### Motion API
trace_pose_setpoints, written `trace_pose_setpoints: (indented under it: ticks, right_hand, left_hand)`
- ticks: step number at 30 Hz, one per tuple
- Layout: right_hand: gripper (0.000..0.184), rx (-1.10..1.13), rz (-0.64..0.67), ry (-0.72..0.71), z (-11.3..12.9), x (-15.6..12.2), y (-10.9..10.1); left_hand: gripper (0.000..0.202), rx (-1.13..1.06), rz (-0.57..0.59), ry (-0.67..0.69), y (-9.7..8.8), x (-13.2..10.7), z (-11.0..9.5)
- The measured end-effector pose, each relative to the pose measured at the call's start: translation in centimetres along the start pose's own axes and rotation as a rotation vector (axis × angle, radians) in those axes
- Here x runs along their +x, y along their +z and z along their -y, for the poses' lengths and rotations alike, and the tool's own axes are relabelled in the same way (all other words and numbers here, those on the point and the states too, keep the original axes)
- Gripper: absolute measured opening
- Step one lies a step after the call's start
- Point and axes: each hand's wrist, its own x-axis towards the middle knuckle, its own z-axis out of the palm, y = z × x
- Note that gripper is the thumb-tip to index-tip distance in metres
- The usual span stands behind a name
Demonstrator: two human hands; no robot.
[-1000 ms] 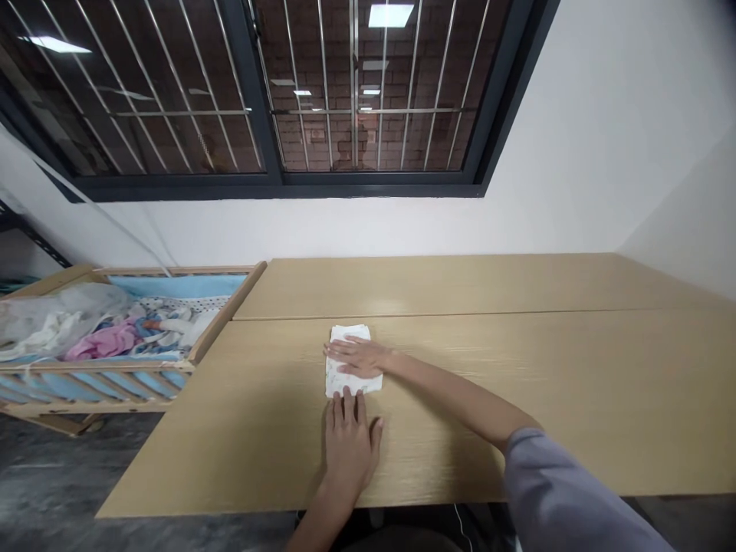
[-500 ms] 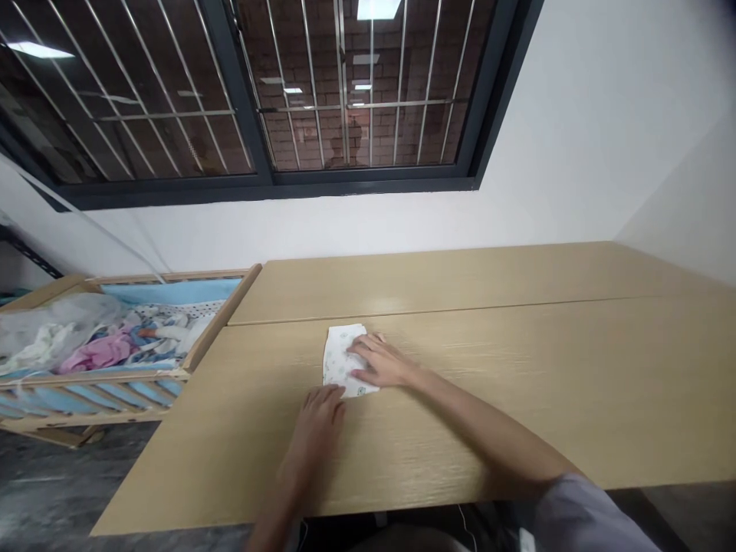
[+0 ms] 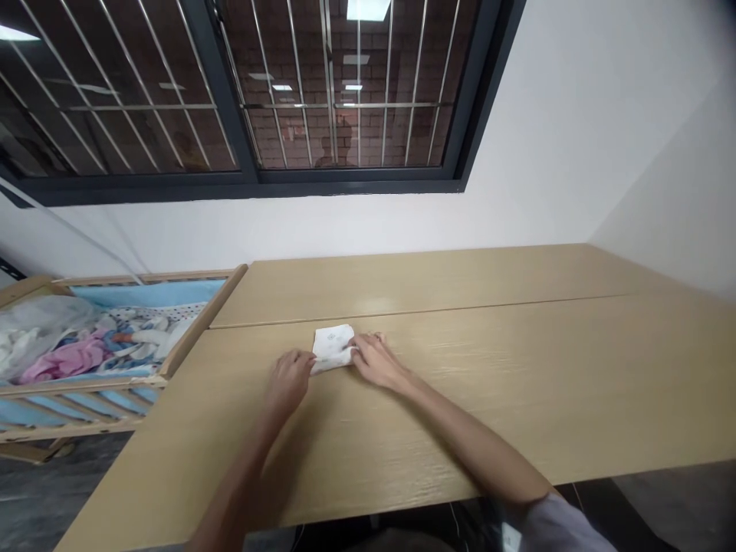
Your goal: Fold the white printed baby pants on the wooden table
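A small folded white cloth with a faint print [image 3: 333,347] lies on the light wooden table [image 3: 517,368], near its middle. My left hand [image 3: 290,377] is at the cloth's lower left edge, fingers curled and pinching that edge. My right hand [image 3: 376,360] is at the cloth's right side, fingers closed on that edge. The near half of the cloth is lifted and folded up between both hands, so the cloth looks shorter than a flat sheet.
A wooden baby crib [image 3: 189,330] with blue lining stands against the table's left end, holding a heap of pink, white and blue clothes [image 3: 74,349]. A barred dark-framed window [image 3: 258,100] fills the wall behind. White walls close the corner at the right.
Both hands were pressing flat, the right on the cloth and the left by its near edge. Now they have moved to its sides, gripped it and folded the near part up. The view shifted right.
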Motion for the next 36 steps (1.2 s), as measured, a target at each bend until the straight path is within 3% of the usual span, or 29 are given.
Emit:
trace_pose_setpoints:
  ticks: [4, 8, 11, 16, 20, 24, 27, 32, 36]
  right_hand:
    - [0.023, 0.107, -0.099, 0.211, -1.2, 4.4, 1.0]
    - [0.023, 0.085, -0.195, 0.295, -2.0, 7.2, 3.2]
    - [0.019, 0.083, -0.287, 0.344, -3.1, 8.3, 5.6]
    - [0.016, 0.095, -0.431, 0.307, -5.8, 9.9, 9.5]
    - [0.015, 0.102, -0.499, 0.268, -7.2, 10.4, 11.1]
    - [0.015, 0.114, -0.536, 0.328, -6.3, 9.8, 10.3]
    - [0.024, 0.031, -0.499, 0.279, -4.2, 8.8, 8.5]
    - [0.043, 0.04, -0.21, -0.14, -0.7, 7.0, 7.1]
    - [0.054, 0.0, -0.08, -0.156, -0.5, 6.1, 8.0]
  left_hand:
    - [0.031, 0.002, -0.051, -0.045, -0.1, 4.8, 1.3]
    - [0.032, 0.025, -0.14, -0.081, 0.3, 7.3, 1.9]
    - [0.039, 0.056, -0.266, -0.097, 1.8, 7.4, 2.1]
    - [0.038, 0.048, -0.438, 0.103, 6.1, 6.6, 3.1]
    - [0.038, 0.124, -0.448, 0.145, 8.8, 5.9, 3.7]
    - [0.044, 0.188, -0.382, 0.142, 10.3, 5.0, 3.7]
    - [0.049, 0.231, -0.345, 0.143, 11.0, 4.5, 3.9]
    - [0.052, 0.309, -0.352, 0.249, 11.8, 4.3, 4.2]
    - [0.057, 0.281, -0.33, 0.263, 12.1, 4.0, 3.9]
